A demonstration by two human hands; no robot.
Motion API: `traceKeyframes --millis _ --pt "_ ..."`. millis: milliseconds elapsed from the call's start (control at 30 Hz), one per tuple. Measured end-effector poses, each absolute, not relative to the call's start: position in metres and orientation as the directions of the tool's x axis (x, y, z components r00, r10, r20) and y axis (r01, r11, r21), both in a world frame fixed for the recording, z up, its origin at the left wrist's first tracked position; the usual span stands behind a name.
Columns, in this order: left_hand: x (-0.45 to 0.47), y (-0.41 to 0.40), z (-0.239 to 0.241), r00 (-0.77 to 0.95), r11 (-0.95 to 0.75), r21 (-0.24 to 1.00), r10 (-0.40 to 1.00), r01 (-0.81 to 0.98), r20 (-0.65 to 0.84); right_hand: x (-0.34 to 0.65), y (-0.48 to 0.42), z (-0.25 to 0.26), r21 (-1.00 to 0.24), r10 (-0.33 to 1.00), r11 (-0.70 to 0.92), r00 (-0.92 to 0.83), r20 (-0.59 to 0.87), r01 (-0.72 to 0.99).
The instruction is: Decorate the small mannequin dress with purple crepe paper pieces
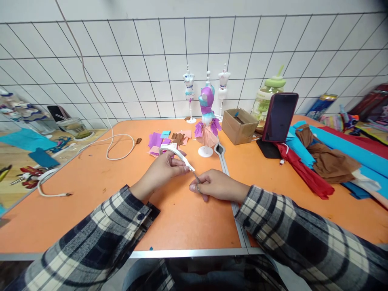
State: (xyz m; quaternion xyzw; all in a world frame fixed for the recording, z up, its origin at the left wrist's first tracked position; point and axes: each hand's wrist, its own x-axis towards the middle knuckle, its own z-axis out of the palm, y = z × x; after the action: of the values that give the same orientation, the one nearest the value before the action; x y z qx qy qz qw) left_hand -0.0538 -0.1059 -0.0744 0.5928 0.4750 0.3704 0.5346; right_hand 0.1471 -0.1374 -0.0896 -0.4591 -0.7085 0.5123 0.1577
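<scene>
Our left hand (163,167) pinches a narrow, ring-shaped roll of white tape (179,155) between thumb and fingers, above the middle of the orange, metal-edged surface (85,202). The free end of the tape points right, toward our other hand. Our right hand (214,185) is closed around the handles of a small pair of metal scissors (198,186), whose blades meet the tape's end; we cannot tell whether they are parted or pressed together there. Our two hands are near each other but apart.

Just beyond the tape we see a cluster of small purple, brown, blue and peach paper pieces (155,140). To their right stands an upright white miniature dress form with a purple top and a peach-and-purple skirt (207,101), on a round white base. Behind it, in front of the white tiled wall (145,64), we see more white miniature dress forms (188,81) with blue and purple markings.

Farther right we have an open brown cardboard box (242,131), a dark upright phone (280,117) and a clear bottle with a green lid (274,83). A white cable (112,159) curls on the surface at our left.
</scene>
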Motion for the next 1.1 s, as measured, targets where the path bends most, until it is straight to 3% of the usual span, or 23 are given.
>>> traceKeyframes --millis 300,600,1100 --pt "-0.051 -0.111 -0.07 0.238 0.064 0.986 0.966 0.156 -0.101 0.148 -0.135 -0.099 -0.873 0.833 0.093 -0.517 -0.196 0.479" --pt "-0.048 -0.108 -0.078 0.219 0.053 0.996 0.973 0.075 -0.068 0.146 -0.137 -0.096 -0.746 0.903 0.186 -0.411 -0.128 0.64" --pt "-0.044 -0.11 -0.077 0.155 0.036 0.999 0.987 0.04 -0.042 0.145 -0.14 -0.089 -0.651 0.914 0.267 -0.401 -0.064 0.711"
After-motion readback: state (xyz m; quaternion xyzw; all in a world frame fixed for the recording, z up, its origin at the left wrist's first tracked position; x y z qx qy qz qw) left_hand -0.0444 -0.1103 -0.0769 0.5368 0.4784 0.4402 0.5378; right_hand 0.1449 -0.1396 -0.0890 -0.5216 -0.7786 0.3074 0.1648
